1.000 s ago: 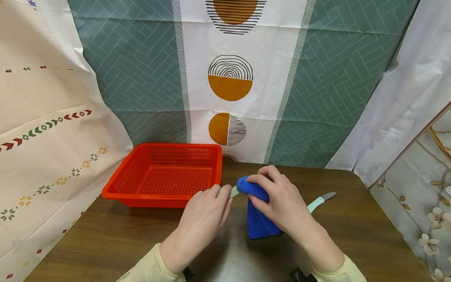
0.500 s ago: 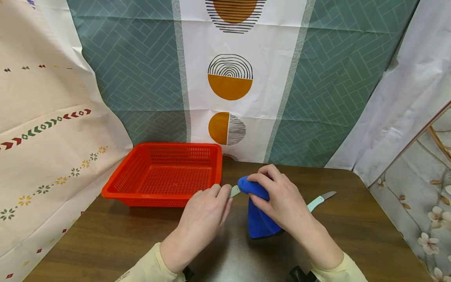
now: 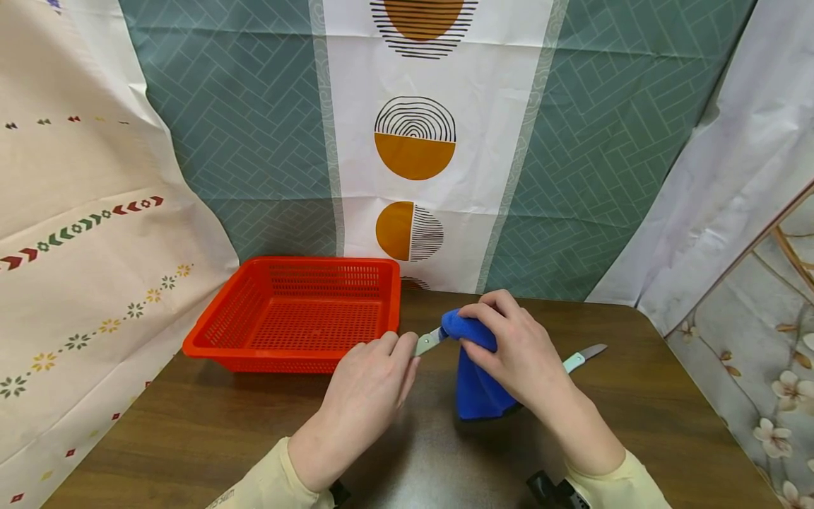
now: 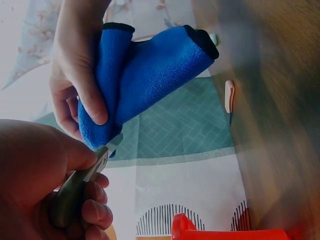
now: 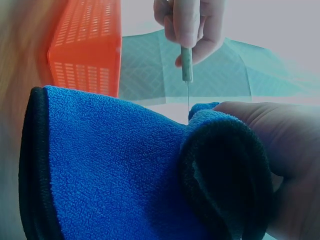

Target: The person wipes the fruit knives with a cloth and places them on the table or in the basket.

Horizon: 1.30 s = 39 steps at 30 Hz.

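Observation:
My left hand (image 3: pixel 372 378) grips the pale green handle of a small knife (image 3: pixel 427 343), its blade pointing right. A short stretch of blade shows beyond the handle; the rest is hidden in a folded blue cloth (image 3: pixel 478 389) with dark edging. My right hand (image 3: pixel 518 346) pinches the cloth around the blade, thumb on the near side and fingers over the top. The cloth's loose end hangs down above the table. In the right wrist view the thin blade enters the cloth (image 5: pixel 115 160) below the knife handle (image 5: pixel 186 65).
Behind my right forearm, another knife (image 3: pixel 581 358) with a mint handle lies on the wooden table (image 3: pixel 636 417), blade pointing away to the right. A red perforated basket (image 3: pixel 292 364) stands at the back left. Patterned fabric (image 3: pixel 267 141) hangs behind the table.
My right hand and the cloth have slid right and slightly up along the knife, uncovering part of the blade near the handle. My left hand has stayed in place.

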Available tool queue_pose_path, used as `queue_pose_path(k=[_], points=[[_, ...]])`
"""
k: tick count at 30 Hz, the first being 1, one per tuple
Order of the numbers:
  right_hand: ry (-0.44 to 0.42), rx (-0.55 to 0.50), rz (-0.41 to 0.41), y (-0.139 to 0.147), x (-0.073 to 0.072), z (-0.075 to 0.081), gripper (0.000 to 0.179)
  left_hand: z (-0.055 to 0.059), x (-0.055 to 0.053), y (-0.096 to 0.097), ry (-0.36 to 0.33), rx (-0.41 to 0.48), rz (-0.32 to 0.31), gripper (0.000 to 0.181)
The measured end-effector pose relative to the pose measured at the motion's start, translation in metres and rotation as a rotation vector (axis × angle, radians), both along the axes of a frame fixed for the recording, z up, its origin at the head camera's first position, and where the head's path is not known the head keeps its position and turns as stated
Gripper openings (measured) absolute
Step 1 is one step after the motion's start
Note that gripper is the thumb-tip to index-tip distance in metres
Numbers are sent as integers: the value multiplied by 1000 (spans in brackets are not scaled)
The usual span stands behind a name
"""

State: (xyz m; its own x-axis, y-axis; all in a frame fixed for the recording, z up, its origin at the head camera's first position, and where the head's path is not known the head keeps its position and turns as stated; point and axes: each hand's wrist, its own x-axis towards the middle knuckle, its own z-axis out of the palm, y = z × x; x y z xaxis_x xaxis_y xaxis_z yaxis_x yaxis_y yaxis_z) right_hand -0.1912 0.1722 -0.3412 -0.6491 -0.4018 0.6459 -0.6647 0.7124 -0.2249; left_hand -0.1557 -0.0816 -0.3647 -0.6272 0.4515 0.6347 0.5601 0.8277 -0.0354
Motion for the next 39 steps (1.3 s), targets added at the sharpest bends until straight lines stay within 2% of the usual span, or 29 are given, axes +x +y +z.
queue_pose_path(k=[14, 23, 32, 39], points=[[-73, -13, -63, 11, -5, 3, 42, 0, 0, 0, -4, -1, -1, 21], [-106, -25, -101, 17, -8, 2, 40, -1, 1, 1, 30, 6, -11, 21], [-148, -59, -221, 20, -8, 4, 38, -2, 0, 1, 57, 4, -12, 22], [-149, -73, -221, 19, -4, 8, 39, -2, 0, 1, 51, 7, -2, 20]])
